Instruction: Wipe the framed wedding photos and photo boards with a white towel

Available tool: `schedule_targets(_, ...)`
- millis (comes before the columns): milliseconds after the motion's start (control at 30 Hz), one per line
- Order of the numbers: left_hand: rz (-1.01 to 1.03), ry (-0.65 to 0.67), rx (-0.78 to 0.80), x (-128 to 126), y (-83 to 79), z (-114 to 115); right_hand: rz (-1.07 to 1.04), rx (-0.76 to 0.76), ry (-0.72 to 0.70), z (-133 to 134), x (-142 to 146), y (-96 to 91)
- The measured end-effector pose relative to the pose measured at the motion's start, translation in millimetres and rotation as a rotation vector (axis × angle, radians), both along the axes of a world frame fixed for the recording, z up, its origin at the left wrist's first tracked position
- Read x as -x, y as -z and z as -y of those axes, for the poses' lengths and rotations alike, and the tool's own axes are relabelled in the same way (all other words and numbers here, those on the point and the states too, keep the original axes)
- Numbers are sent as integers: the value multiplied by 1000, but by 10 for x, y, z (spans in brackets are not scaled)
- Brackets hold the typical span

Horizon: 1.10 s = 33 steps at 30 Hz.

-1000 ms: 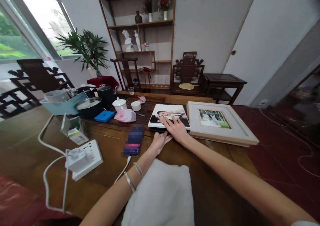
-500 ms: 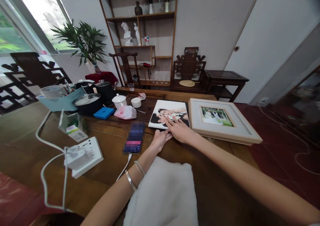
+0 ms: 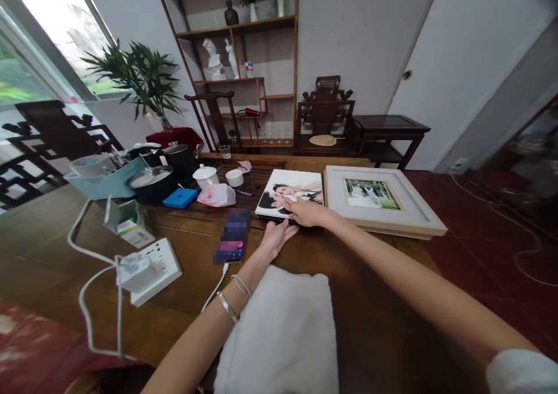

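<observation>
White-covered photo album (image 3: 288, 195) lying flat on the brown wooden table (image 3: 200, 237), ahead of both hands and just left of the pale wooden picture frame (image 3: 379, 217). Shows two people, printed on the cover; black layer visible under the near edge.

Right hand (image 3: 307, 212) palm down on the near part of the album, overlapping the printed picture. Fingers stretched out and slightly apart, clamped on nothing. Thumb hidden.

Left hand (image 3: 276, 238) at the album's near edge, just below the right hand. Fingers extended sideways, thumb lifted off from them toward the edge. Any grip on that edge: cannot tell. Two bangles (image 3: 227, 308) on the left wrist.

Picture frame also flat, wide pale mat around a small outdoor photo (image 3: 372, 194).

Left of the left hand, dark phone (image 3: 235, 234), screen lit but blurred, white cable (image 3: 220, 280) at its near end. White cloth (image 3: 279, 330) nearest the camera, between the forearms.

Farther left: white power strip (image 3: 170, 266) with a bulky plug (image 3: 142, 272) on it, opened small box (image 3: 135, 231) just behind. Beyond: blue box (image 3: 180, 198), pink-and-white plastic packet (image 3: 217, 195), lidded white cup (image 3: 206, 176), small white bowl (image 3: 234, 177), black pan (image 3: 152, 182) under a glass lid.
</observation>
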<state>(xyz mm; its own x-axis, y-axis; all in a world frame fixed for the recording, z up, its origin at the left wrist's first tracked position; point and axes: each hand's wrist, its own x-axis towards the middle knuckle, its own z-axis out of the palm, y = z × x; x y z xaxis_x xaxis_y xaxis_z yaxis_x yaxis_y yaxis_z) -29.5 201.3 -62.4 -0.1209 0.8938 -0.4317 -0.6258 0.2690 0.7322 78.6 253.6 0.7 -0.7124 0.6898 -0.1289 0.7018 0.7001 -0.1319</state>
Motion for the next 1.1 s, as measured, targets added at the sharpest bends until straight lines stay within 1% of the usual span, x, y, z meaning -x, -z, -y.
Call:
schedule_targets(100,-18,30,16,20,-16,3,-48,39,-77,-92,-126,-107)
schedule_targets(167,-32,69,32,47,-33,10,-69,54,-110,-116,-233,-130)
schedule_targets(200,-41,87,40,61,-41,13,-69,52,-95,-111,-284,-118)
schedule_targets(333,-78,113,52,86,-52,10,-70,7,-28,-12,-412,51)
schedule_targets(433,-107,107,54,69,-36,-10,-95,-22,-15,49,-415,176)
schedule_targets(500,-129,109,59,59,-29,-22,-113,-29,-13,59,-400,212)
schedule_targets(600,-166,132,76,60,-38,-25,-145,-30,-14,45,-402,191)
schedule_targets(667,-195,145,88,65,-56,-21,-179,-34,-18,36,-451,134)
schedule_targets(733,-228,149,92,63,-75,-17,-229,-54,-13,36,-563,51)
schedule_targets(800,-264,148,88,47,-87,-17,-303,-98,14,43,-756,-38)
schedule_targets(833,-281,146,84,35,-89,-17,-380,-135,47,49,-885,-75)
schedule_targets(933,-327,143,74,5,-93,-15,-502,-231,194,71,-1391,-112)
schedule_targets(1033,-369,166,75,27,-111,-8,-494,-302,382,99,-1985,-14)
schedule_targets(1100,-394,212,87,80,-131,-6,-458,-347,605,117,-2337,93)
